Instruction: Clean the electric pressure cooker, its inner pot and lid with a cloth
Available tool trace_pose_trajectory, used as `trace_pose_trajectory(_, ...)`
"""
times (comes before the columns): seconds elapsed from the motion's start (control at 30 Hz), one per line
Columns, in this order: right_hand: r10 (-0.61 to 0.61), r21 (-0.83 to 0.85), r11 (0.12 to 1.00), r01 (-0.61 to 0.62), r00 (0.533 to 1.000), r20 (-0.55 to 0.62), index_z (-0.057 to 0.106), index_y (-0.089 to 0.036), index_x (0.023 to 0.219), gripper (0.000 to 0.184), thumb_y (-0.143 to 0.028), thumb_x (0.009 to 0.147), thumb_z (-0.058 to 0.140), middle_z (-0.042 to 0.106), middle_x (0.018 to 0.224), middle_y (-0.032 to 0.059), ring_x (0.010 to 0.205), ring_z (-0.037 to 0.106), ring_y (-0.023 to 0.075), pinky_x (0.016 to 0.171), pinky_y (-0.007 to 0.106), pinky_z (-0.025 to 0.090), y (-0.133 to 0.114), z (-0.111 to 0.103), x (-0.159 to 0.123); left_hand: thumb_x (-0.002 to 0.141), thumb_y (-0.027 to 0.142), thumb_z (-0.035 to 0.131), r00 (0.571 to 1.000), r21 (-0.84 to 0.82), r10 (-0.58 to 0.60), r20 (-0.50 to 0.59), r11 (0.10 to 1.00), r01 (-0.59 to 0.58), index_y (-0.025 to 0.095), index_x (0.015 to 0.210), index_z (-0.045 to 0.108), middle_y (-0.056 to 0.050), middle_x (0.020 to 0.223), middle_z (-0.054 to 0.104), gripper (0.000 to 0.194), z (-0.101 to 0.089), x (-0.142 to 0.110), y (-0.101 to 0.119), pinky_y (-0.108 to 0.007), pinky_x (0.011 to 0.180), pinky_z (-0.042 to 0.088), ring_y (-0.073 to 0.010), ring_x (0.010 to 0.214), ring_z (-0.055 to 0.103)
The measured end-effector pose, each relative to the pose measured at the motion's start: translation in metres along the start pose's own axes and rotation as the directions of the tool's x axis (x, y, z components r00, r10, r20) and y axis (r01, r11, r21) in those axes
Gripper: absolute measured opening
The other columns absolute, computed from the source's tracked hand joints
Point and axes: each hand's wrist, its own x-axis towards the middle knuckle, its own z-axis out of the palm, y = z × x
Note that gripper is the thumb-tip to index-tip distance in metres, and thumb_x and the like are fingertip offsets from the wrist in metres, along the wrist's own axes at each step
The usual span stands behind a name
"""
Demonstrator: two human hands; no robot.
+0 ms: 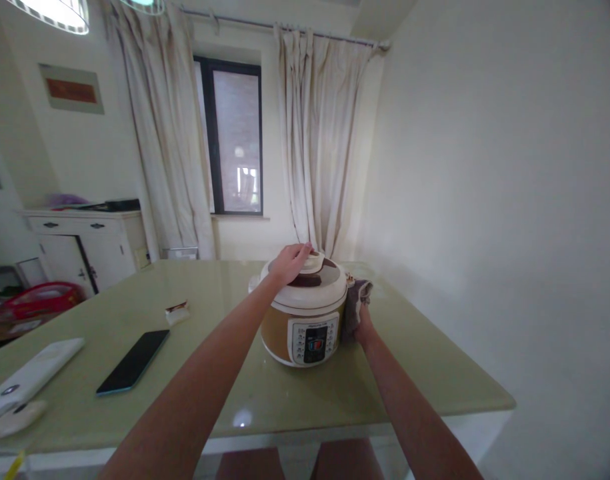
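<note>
A gold and white electric pressure cooker (305,327) stands on the pale green table (225,293), its control panel facing me. My left hand (291,261) rests on the white lid, fingers curled over the lid handle. My right hand (363,325) presses a grey-brown cloth (355,305) against the cooker's right side, fingers closed on the cloth.
A dark phone (133,361), a white remote (35,375) and a small wrapped item (177,311) lie on the table's left half. A white cabinet (87,243) stands at the far left. Curtains and a window are behind the table; a wall runs close on the right.
</note>
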Motion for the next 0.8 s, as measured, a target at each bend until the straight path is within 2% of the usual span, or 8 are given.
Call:
trace_pose_trajectory(0.13,-0.028,-0.074,0.997,0.022,0.996,-0.084,0.071,-0.027,0.118,0.056,-0.063,0.075,0.067,0.075,0.113,0.0117,0.112,0.069,0.0359,0.102,0.056,0.055,0.01,-0.005,-0.062,0.105,0.059,0.03,1.0,0.023,0.001,0.002,1.0,-0.001,0.018,0.106,0.082,-0.009,0.113,0.081,0.066,0.0,0.001,0.0,-0.038,0.107,0.05,-0.0273,0.114,0.071)
trace_pose_trajectory(0.2,-0.248,-0.23,0.946,0.228,0.967,-0.063,0.069,-0.027,0.127,0.055,-0.054,0.079,0.07,0.068,0.127,0.0138,0.122,0.063,0.0365,0.107,0.056,0.051,0.001,0.001,-0.09,0.105,0.058,0.03,1.0,0.033,0.02,0.008,0.999,-0.02,0.018,0.106,0.082,-0.009,0.114,0.081,0.066,0.0,0.001,0.0,-0.038,0.108,0.05,-0.0272,0.114,0.071)
trace_pose_trajectory(0.27,-0.54,-0.456,0.727,0.513,0.838,0.082,0.065,-0.027,0.135,0.053,-0.045,0.086,0.068,0.058,0.14,0.015,0.13,0.055,0.0374,0.11,0.058,0.046,-0.015,0.015,-0.112,0.105,0.058,0.03,0.999,0.034,0.034,0.008,0.999,-0.035,0.017,0.106,0.082,-0.009,0.114,0.081,0.066,0.0,0.001,-0.001,-0.037,0.108,0.05,-0.0268,0.114,0.071)
trace_pose_trajectory(0.33,-0.674,-0.6,0.399,0.694,0.665,0.322,0.064,-0.032,0.138,0.049,-0.038,0.09,0.067,0.054,0.145,0.0129,0.131,0.051,0.0377,0.111,0.061,0.041,-0.029,0.035,-0.128,0.105,0.059,0.03,1.0,0.032,0.03,0.006,0.999,-0.03,0.018,0.107,0.082,-0.008,0.113,0.081,0.066,0.001,0.0,-0.001,-0.037,0.107,0.05,-0.0264,0.113,0.071)
trace_pose_trajectory(0.4,-0.649,-0.617,0.139,0.775,0.542,0.535,0.063,-0.037,0.14,0.048,-0.033,0.093,0.067,0.056,0.144,0.0102,0.127,0.051,0.0359,0.109,0.06,0.038,-0.033,0.059,-0.14,0.104,0.059,0.031,1.0,0.029,0.021,0.009,0.999,-0.021,0.018,0.107,0.081,-0.007,0.113,0.081,0.065,0.001,-0.001,-0.001,-0.037,0.107,0.05,-0.0264,0.114,0.071)
trace_pose_trajectory(0.5,-0.507,-0.535,-0.068,0.842,0.433,0.745,0.063,-0.033,0.137,0.038,-0.024,0.1,0.061,0.063,0.14,0.0075,0.12,0.054,0.0298,0.107,0.053,0.039,-0.008,0.092,-0.155,0.104,0.057,0.033,1.0,0.014,0.008,0.02,1.0,-0.009,0.019,0.11,0.081,-0.007,0.118,0.08,0.061,-0.001,-0.003,0.0,-0.036,0.11,0.049,-0.026,0.117,0.07)
trace_pose_trajectory(0.67,-0.403,-0.381,-0.17,0.909,0.289,0.869,0.069,-0.024,0.115,0.02,-0.016,0.103,0.056,0.074,0.118,0.0056,0.104,0.061,0.0221,0.102,0.04,0.043,0.055,0.114,-0.171,0.104,0.053,0.036,1.0,-0.006,0.004,0.029,1.0,-0.004,0.02,0.114,0.08,-0.007,0.126,0.078,0.056,-0.003,-0.005,-0.002,-0.036,0.114,0.046,-0.0258,0.123,0.068)
trace_pose_trajectory(0.8,-0.467,-0.406,-0.212,0.889,0.273,0.841,0.069,-0.027,0.12,0.02,-0.023,0.106,0.055,0.073,0.126,0.0045,0.107,0.062,0.0208,0.103,0.041,0.043,0.049,0.089,-0.174,0.104,0.056,0.036,0.999,-0.027,0.004,0.044,1.0,-0.003,0.021,0.114,0.08,-0.006,0.125,0.079,0.057,-0.003,-0.004,-0.004,-0.037,0.114,0.046,-0.0256,0.122,0.068)
